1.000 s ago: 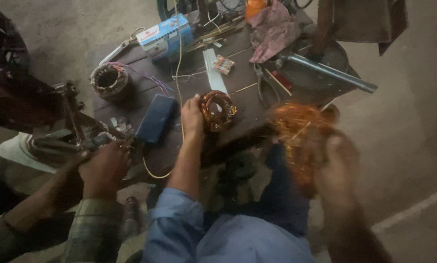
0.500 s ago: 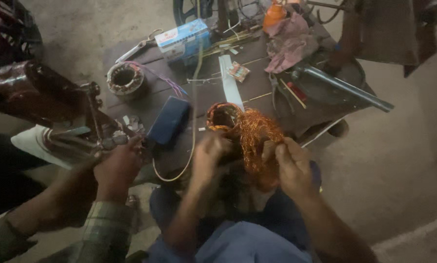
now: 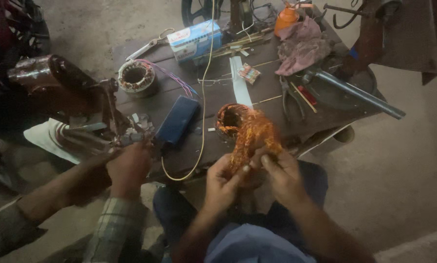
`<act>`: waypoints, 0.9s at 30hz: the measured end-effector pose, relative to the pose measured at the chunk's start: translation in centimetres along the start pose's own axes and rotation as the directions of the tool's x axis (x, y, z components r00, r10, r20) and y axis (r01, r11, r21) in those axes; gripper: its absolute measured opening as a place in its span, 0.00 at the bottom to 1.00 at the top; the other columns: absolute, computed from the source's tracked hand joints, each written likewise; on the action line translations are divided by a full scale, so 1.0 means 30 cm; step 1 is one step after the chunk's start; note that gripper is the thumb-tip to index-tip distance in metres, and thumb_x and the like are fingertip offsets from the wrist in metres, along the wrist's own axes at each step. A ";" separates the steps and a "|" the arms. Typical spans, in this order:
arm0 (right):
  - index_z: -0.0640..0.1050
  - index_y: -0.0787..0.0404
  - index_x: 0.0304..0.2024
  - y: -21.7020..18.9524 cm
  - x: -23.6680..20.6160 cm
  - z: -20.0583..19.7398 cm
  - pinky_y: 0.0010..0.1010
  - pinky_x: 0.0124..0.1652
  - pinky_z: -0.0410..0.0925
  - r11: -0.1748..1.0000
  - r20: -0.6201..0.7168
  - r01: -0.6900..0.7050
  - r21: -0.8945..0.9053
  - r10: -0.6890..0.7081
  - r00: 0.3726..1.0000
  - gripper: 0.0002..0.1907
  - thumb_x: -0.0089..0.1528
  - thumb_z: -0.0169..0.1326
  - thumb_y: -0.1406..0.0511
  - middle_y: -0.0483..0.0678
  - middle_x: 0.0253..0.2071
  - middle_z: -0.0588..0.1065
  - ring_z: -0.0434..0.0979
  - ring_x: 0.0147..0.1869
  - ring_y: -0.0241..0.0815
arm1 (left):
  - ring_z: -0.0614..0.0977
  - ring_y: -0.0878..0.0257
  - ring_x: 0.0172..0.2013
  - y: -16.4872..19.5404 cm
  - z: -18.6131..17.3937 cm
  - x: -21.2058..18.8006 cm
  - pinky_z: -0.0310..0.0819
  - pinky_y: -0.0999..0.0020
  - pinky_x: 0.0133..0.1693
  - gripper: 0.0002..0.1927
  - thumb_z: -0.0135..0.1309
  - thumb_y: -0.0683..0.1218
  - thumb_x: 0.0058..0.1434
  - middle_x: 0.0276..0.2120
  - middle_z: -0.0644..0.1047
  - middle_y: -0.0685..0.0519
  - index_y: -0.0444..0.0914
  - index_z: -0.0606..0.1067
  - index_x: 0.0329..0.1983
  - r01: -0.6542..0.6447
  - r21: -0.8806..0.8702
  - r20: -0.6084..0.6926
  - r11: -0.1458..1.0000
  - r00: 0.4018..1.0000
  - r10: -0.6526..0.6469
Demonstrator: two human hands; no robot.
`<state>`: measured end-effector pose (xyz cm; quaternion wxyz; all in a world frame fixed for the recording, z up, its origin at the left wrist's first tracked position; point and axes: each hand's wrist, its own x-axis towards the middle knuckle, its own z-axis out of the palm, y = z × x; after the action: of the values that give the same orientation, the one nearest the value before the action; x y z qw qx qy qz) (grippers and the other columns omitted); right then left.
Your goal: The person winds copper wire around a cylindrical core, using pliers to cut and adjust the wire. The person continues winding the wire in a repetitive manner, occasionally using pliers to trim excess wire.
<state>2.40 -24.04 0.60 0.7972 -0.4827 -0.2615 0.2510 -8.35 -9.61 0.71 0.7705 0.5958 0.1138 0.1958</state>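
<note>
A bundle of copper winding wire (image 3: 251, 137) hangs over my lap, and both my hands grip its lower end. My left hand (image 3: 222, 183) pinches it from the left. My right hand (image 3: 282, 174) holds it from the right. The bundle reaches up to a round motor stator (image 3: 228, 119) at the near edge of the dark wooden table (image 3: 213, 87). A second stator with coloured leads (image 3: 136, 77) sits at the table's far left.
Another person's hand (image 3: 129, 169) in a checked sleeve works at a small machine (image 3: 106, 114) on the left. On the table lie a dark blue case (image 3: 177, 120), a light blue box (image 3: 195, 40), a pink rag (image 3: 303, 45), pliers (image 3: 286, 96) and a metal pipe (image 3: 359, 95).
My right hand brought the copper wire bundle in from the right to the stator. My left hand left the stator and joined it on the bundle, now lower over my lap.
</note>
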 end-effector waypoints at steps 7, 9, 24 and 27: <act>0.78 0.67 0.42 -0.087 0.060 -0.107 0.34 0.40 0.75 0.976 -0.081 -0.159 -0.150 0.148 0.986 0.07 0.63 0.52 0.71 0.46 0.27 0.71 0.74 0.31 0.38 | 0.83 0.62 0.44 0.088 -0.094 -0.043 0.80 0.64 0.49 0.21 0.56 0.44 0.58 0.45 0.81 0.49 0.33 0.73 0.54 0.121 -0.482 0.085 0.868 0.992 -0.091; 0.78 0.67 0.42 -0.083 0.078 -0.127 0.32 0.38 0.73 0.966 -0.124 -0.168 -0.197 0.145 0.982 0.07 0.61 0.54 0.73 0.46 0.27 0.72 0.72 0.30 0.36 | 0.83 0.60 0.42 0.089 -0.118 -0.053 0.79 0.63 0.47 0.18 0.55 0.45 0.60 0.43 0.82 0.47 0.30 0.71 0.50 0.120 -0.504 0.118 0.855 0.991 -0.070; 0.74 0.66 0.56 -0.058 0.122 -0.107 0.40 0.56 0.73 0.675 0.050 0.131 -0.726 -0.138 0.989 0.23 0.57 0.56 0.69 0.55 0.52 0.78 0.79 0.57 0.48 | 0.70 0.68 0.23 0.154 -0.135 -0.186 0.64 0.68 0.26 0.11 0.52 0.45 0.69 0.22 0.71 0.58 0.32 0.77 0.39 0.128 -0.021 0.251 0.992 0.961 -0.119; 0.65 0.70 0.66 -0.154 0.073 -0.007 0.49 0.61 0.64 0.391 0.340 0.389 -0.834 -0.190 0.921 0.46 0.48 0.66 0.62 0.61 0.60 0.70 0.70 0.65 0.56 | 0.76 0.66 0.26 0.196 -0.116 -0.158 0.72 0.66 0.30 0.13 0.53 0.48 0.70 0.24 0.75 0.55 0.33 0.77 0.37 0.080 0.382 0.218 0.921 0.960 -0.174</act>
<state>4.82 -24.63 5.05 0.4272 -0.7477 -0.5079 -0.0223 -15.00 -7.38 5.17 0.6640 0.7409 0.0903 0.0443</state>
